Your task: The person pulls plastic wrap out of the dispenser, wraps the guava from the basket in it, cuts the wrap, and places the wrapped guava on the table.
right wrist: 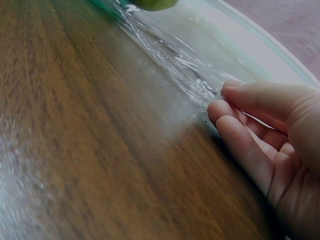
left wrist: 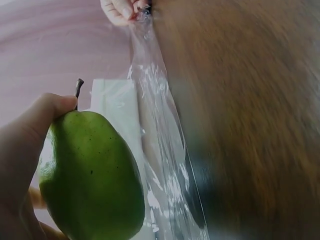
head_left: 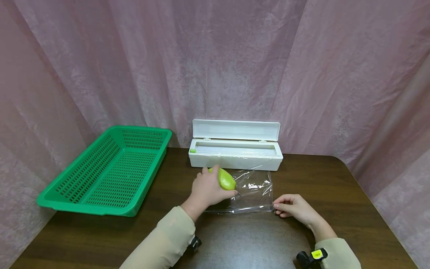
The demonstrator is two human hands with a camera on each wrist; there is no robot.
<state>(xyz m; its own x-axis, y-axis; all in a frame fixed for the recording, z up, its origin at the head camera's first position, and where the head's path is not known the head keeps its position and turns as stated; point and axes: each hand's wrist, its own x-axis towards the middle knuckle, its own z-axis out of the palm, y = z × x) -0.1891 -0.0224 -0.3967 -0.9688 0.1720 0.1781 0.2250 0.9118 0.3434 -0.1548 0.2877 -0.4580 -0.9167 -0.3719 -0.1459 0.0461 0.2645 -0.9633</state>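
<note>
Left hand (head_left: pixel 209 189) grips a green pear (head_left: pixel 227 181); right hand (head_left: pixel 295 210) pinches a corner of clear plastic wrap (head_left: pixel 252 190).
The pear is over the wrap's left part, in front of an open white box (head_left: pixel 231 161). The thin wrap could crumple or cling to itself if the right hand tugs unevenly.

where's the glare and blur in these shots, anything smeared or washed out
Head view: white glints on the clear film, a pale sheen on the near tabletop; left wrist view: the green fruit mostly in shade with a bright patch on its left edge, the tabletop's grain smeared; right wrist view: glare whitening the tabletop at lower left, hazy softness beside the film.
</note>
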